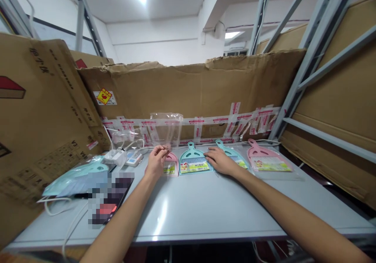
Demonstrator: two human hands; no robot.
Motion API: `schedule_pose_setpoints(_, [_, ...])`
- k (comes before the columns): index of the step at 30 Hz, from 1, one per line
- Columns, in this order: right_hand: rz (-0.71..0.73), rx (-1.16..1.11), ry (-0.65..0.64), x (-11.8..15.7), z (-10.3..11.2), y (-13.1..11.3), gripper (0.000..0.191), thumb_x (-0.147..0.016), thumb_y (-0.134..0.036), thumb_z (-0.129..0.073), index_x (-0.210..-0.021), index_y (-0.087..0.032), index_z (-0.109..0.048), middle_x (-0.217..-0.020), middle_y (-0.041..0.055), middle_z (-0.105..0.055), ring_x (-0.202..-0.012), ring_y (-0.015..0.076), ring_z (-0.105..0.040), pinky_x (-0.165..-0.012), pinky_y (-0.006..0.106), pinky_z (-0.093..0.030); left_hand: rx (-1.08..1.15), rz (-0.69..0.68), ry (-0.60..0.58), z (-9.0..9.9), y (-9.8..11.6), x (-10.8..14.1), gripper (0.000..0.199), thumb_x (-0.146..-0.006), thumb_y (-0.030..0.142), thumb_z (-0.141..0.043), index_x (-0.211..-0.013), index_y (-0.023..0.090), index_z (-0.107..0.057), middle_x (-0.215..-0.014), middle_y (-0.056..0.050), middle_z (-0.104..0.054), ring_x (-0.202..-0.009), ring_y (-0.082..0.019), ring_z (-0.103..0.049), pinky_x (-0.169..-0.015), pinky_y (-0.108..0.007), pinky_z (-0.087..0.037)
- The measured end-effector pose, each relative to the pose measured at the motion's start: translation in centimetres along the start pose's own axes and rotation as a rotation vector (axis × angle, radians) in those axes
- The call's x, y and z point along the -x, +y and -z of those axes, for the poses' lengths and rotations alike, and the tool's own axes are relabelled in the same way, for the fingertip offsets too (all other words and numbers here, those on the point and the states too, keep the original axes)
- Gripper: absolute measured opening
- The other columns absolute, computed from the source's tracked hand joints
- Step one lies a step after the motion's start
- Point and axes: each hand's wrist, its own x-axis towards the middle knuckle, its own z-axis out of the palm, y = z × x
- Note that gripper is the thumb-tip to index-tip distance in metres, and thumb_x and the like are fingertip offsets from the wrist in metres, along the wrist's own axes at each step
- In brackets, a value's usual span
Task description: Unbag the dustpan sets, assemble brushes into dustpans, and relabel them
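My left hand (158, 160) pinches a clear plastic bag (167, 127), which rises above the fingers in front of the cardboard. Partly behind that hand lies a pink dustpan with a brush (171, 164). My right hand (221, 161) rests open, palm down, over a turquoise dustpan set (239, 162), covering part of it. Its fingertips reach the right edge of another turquoise dustpan set (192, 163), lying between my hands. Farther right is a pink dustpan set (264, 157) in clear wrapping. The dustpan sets carry printed green and yellow cards.
Wrapped turquoise dustpans (79, 175) lie at the left beside a phone-like dark object (114, 200) and a white power strip (133, 159) with cables. Taped cardboard (190, 90) stands behind the grey table (205, 216). Metal shelf posts (296, 78) rise at the right.
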Motion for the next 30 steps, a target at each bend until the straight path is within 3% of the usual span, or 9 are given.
schedule_pose_setpoints(5, [-0.071,-0.021,0.031,-0.5,-0.2,0.0,0.041,-0.099,-0.013,-0.059,-0.127,-0.025,-0.087,-0.128,0.0113,-0.084,-0.138,0.0355,-0.068,-0.12,0.056,-0.049,0.02,0.011,0.003,0.2,0.2,-0.2,0.036,-0.065,0.014,-0.094,-0.083,0.021,-0.064,-0.091,0.002,-0.073,-0.083,-0.014,-0.071,-0.081,-0.026,-0.056])
schedule_pose_setpoints(9, [-0.099,-0.016,0.056,-0.8,-0.1,-0.6,0.035,-0.101,-0.017,-0.06,-0.119,-0.026,-0.089,-0.122,0.0105,-0.086,-0.135,0.0349,-0.07,-0.122,0.055,-0.047,0.078,0.098,-0.039,0.4,0.4,-0.3,0.041,-0.064,0.009,-0.092,-0.084,0.022,-0.059,-0.088,0.002,-0.073,-0.075,-0.013,-0.069,-0.07,-0.024,-0.053])
schedule_pose_setpoints(12, [-0.092,-0.015,0.056,-0.7,-0.1,-1.0,0.026,-0.104,-0.027,-0.064,-0.112,-0.025,-0.088,-0.118,0.0109,-0.086,-0.133,0.0352,-0.071,-0.119,0.052,-0.049,0.142,0.152,-0.059,0.5,0.6,-0.2,0.047,-0.064,0.005,-0.092,-0.077,0.022,-0.05,-0.095,-0.002,-0.078,-0.09,-0.017,-0.076,-0.077,-0.026,-0.058])
schedule_pose_setpoints(16, [-0.097,-0.033,0.063,-0.8,-0.1,-1.1,0.023,-0.104,-0.028,-0.065,-0.109,-0.025,-0.087,-0.117,0.0104,-0.086,-0.123,0.0332,-0.075,-0.114,0.049,-0.052,0.168,0.19,-0.047,0.6,0.6,0.1,0.044,-0.068,0.006,-0.094,-0.079,0.022,-0.055,-0.108,-0.004,-0.082,-0.107,-0.023,-0.078,-0.085,-0.031,-0.062])
schedule_pose_setpoints(23, [-0.157,-0.056,0.101,-1.2,-0.2,-1.4,0.022,-0.096,-0.02,-0.066,-0.099,-0.026,-0.087,-0.107,0.0051,-0.088,-0.106,0.0286,-0.08,-0.114,0.048,-0.052,0.251,0.162,-0.149,0.7,0.4,-0.2,0.052,-0.063,0.029,-0.11,-0.073,0.021,-0.059,-0.096,-0.003,-0.072,-0.106,-0.022,-0.073,-0.089,-0.03,-0.059])
schedule_pose_setpoints(27, [-0.294,-0.138,0.159,-1.4,-0.1,-2.1,0.022,-0.091,-0.018,-0.069,-0.097,-0.026,-0.088,-0.1,0.0042,-0.089,-0.098,0.028,-0.082,-0.106,0.044,-0.058,0.212,0.199,-0.204,0.9,0.5,-0.4,0.041,-0.071,0.022,-0.101,-0.072,0.021,-0.061,-0.093,-0.002,-0.069,-0.093,-0.019,-0.069,-0.083,-0.03,-0.056])
schedule_pose_setpoints(30, [-0.386,-0.235,0.225,-1.5,0.3,-2.6,0.021,-0.088,-0.02,-0.071,-0.097,-0.025,-0.089,-0.097,0.0045,-0.088,-0.093,0.0277,-0.083,-0.093,0.038,-0.062,0.187,0.186,-0.189,0.9,0.5,-0.3,0.036,-0.066,0.009,-0.098,-0.075,0.02,-0.065,-0.092,-0.001,-0.069,-0.09,-0.018,-0.069,-0.081,-0.029,-0.054])
